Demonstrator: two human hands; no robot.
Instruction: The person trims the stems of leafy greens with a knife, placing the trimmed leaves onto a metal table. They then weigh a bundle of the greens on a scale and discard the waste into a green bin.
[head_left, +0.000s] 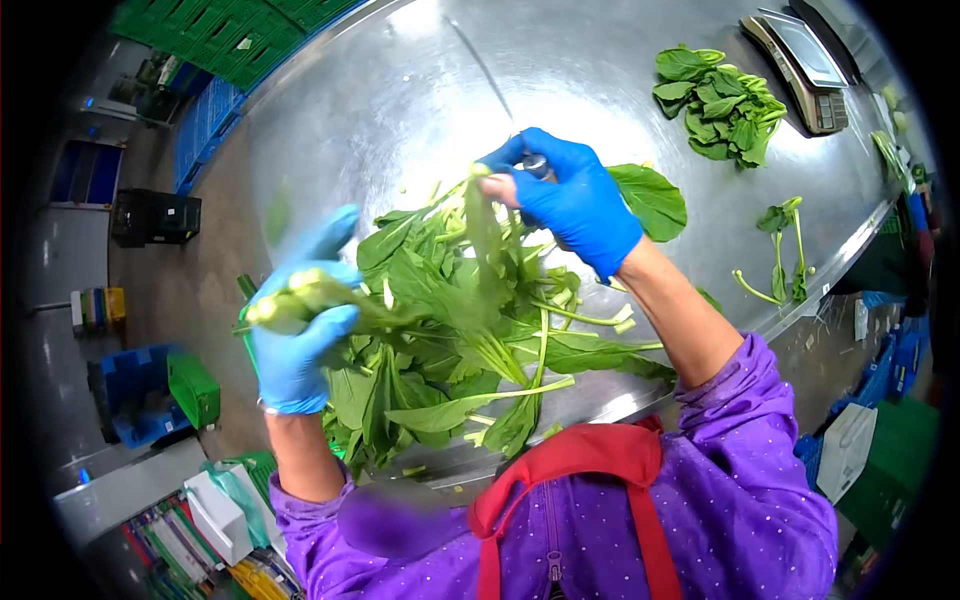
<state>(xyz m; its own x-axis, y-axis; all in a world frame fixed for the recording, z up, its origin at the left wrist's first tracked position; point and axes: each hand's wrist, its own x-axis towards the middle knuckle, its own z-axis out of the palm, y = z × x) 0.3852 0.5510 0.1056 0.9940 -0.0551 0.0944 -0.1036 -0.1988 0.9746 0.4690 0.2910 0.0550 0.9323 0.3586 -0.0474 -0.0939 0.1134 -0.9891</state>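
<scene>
My left hand [305, 335], in a light blue glove, holds a thick-based head of leafy greens [310, 292], its pale stem end between thumb and fingers. Motion smears the fingertips. Above the heap, my right hand [575, 190] wears a darker blue glove with the thumb tip bare. Thumb and forefinger pinch the stem of a hanging leaf [482, 225]. A small shiny dark piece [535, 163] shows between the curled fingers; I cannot tell what it is. Below both hands spreads a heap of loose green leaves and stems [430, 360] on the metal table [380, 110].
A pile of leafy greens [725, 105] lies at the far right beside a weighing scale [800, 70]. Several loose stems [785, 255] lie near the right edge. One broad leaf [650, 200] sits by my right wrist. Green crates [215, 40] stand beyond the table, upper left.
</scene>
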